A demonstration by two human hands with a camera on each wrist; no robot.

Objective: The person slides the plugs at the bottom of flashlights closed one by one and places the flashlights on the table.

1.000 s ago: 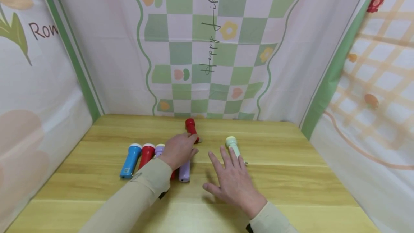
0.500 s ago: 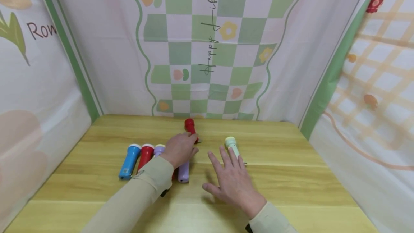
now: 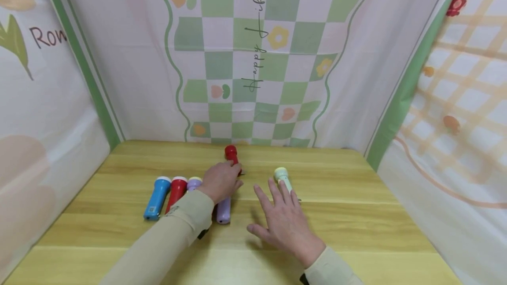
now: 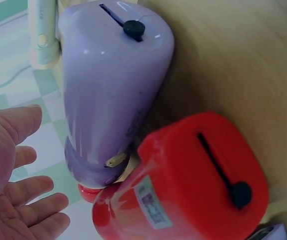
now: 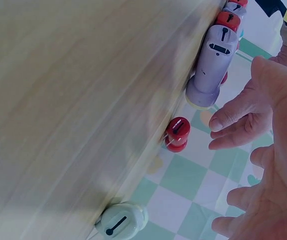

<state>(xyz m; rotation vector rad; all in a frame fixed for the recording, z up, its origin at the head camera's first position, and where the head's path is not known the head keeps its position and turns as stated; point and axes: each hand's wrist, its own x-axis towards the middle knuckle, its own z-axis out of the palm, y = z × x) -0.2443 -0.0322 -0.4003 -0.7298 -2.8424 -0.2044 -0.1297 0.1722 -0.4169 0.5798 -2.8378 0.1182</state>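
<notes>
In the head view my left hand (image 3: pixel 222 183) hovers over a row of flashlights, its fingertips by a small red flashlight (image 3: pixel 231 153) farther back. The left wrist view shows those fingers loosely extended, with nothing in them. Below that hand lies a lilac flashlight (image 3: pixel 223 211); beside it, a red flashlight (image 4: pixel 203 175) with a label appears in the left wrist view but is hidden by the arm from above. My right hand (image 3: pixel 287 225) is spread, palm down, above the table, its fingertips overlapping a mint-green flashlight (image 3: pixel 281 174) in the head view. The right wrist view shows it holding nothing.
Left of the left hand lie a blue flashlight (image 3: pixel 155 199), a red flashlight with a white rim (image 3: pixel 176 190) and another lilac flashlight (image 3: pixel 194 183), partly covered by the arm. A wooden table (image 3: pixel 356 223) carries everything. Printed curtains (image 3: pixel 301 78) enclose its back and sides.
The head view has shifted very slightly, so the scene sits a little farther left. Both hands and the flashlights otherwise keep their places.
</notes>
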